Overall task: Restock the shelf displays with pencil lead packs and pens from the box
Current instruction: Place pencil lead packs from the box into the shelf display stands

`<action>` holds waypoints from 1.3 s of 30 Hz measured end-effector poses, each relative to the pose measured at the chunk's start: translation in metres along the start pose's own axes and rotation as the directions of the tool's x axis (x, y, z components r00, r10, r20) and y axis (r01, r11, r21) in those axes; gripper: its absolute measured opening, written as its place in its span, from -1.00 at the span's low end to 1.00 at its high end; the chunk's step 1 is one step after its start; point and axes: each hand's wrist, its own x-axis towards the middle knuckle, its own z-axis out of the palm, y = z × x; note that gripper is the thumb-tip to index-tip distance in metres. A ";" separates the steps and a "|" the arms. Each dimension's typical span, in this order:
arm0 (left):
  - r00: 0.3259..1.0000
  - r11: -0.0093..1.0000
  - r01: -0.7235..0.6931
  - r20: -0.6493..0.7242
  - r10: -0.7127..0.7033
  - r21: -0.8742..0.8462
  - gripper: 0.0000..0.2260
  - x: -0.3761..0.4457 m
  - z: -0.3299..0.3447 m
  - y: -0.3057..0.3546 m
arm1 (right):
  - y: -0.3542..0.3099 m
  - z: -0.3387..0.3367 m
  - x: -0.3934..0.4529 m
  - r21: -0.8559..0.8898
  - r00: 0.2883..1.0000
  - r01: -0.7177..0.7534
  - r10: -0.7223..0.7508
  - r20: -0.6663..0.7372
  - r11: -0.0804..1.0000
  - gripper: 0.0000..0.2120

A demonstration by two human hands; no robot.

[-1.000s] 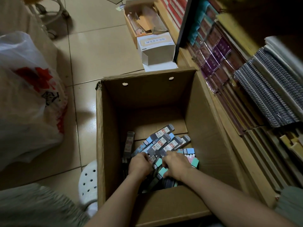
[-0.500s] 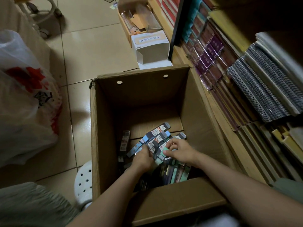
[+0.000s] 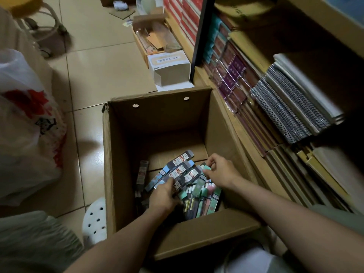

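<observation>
Deep in the tall brown cardboard box [image 3: 118, 154], slim grey pencil lead packs [image 3: 182, 171] are gripped by the left hand [image 3: 163, 196] and apparently pinched by the right hand [image 3: 220, 170], the far half lying bare.

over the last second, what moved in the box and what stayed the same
The right hand moved from beside the left hand to the far right of the pile and now pinches a teal-topped pack. The left hand kept its grip on the fanned lead packs. The cardboard box, the lone pack by its left wall and the shelf stock stayed put.
</observation>
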 end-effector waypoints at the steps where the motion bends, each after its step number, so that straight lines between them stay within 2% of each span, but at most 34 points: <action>1: 0.999 0.998 -0.026 -0.022 0.027 0.058 -0.44 0.000 0.001 -0.001 | 0.002 0.002 -0.001 -0.018 1.000 -0.010 0.010 0.012 1.000 -0.87; 4: 0.990 0.967 -0.099 -0.075 0.120 0.234 -0.54 0.002 0.004 0.000 | 0.007 0.008 -0.001 -0.051 0.999 -0.031 0.033 0.025 0.998 -0.90; 6: 0.987 0.964 -0.112 -0.089 0.137 0.243 -0.57 0.005 0.005 0.000 | 0.010 0.011 -0.001 -0.059 0.999 -0.040 0.041 0.018 0.997 -0.91; 7: 0.989 0.978 -0.100 -0.091 0.118 0.183 -0.55 0.007 0.004 0.000 | 0.010 0.012 -0.001 -0.053 0.999 -0.046 0.047 0.020 0.998 -0.91; 9: 0.996 0.994 -0.034 -0.084 0.025 -0.104 -0.50 0.009 0.001 0.005 | 0.009 0.012 -0.002 -0.032 0.998 -0.054 0.054 0.027 0.998 -0.91; 11: 0.995 0.920 0.050 -0.058 -0.079 -0.389 -0.51 0.011 -0.008 0.014 | 0.006 0.008 -0.004 -0.026 0.998 -0.043 0.044 0.035 0.999 -0.90; 12: 0.993 0.876 0.076 -0.041 -0.109 -0.477 -0.55 0.013 -0.013 0.019 | 0.004 0.005 -0.005 -0.023 0.999 -0.032 0.033 0.037 0.999 -0.90; 15: 0.996 0.772 0.087 0.032 -0.086 -0.629 -0.65 0.017 -0.035 0.036 | -0.009 -0.009 -0.009 -0.062 0.999 0.028 -0.027 0.029 0.998 -0.87; 18: 0.999 0.681 0.037 0.034 -0.019 -0.731 -0.72 0.012 -0.062 0.056 | -0.025 -0.026 -0.020 -0.119 0.995 0.097 -0.100 -0.013 0.988 -0.77; 25: 0.979 0.590 -0.126 -0.003 0.205 -0.797 -0.80 -0.012 -0.131 0.107 | -0.056 -0.069 -0.064 -0.252 0.969 0.234 -0.246 -0.019 0.939 -0.68; 31: 0.897 0.586 -0.302 -0.016 0.441 -0.752 -0.83 -0.030 -0.204 0.157 | -0.096 -0.127 -0.104 -0.254 0.892 0.360 -0.411 -0.189 0.898 -0.70; 37: 0.837 0.568 -0.396 -0.031 0.546 -0.722 -0.83 -0.046 -0.247 0.213 | -0.129 -0.189 -0.143 -0.276 0.782 0.407 -0.489 -0.387 0.870 -0.73; 39: 0.817 0.517 -0.399 -0.038 0.575 -0.758 -0.74 -0.049 -0.256 0.233 | -0.135 -0.209 -0.156 -0.294 0.747 0.399 -0.494 -0.446 0.869 -0.78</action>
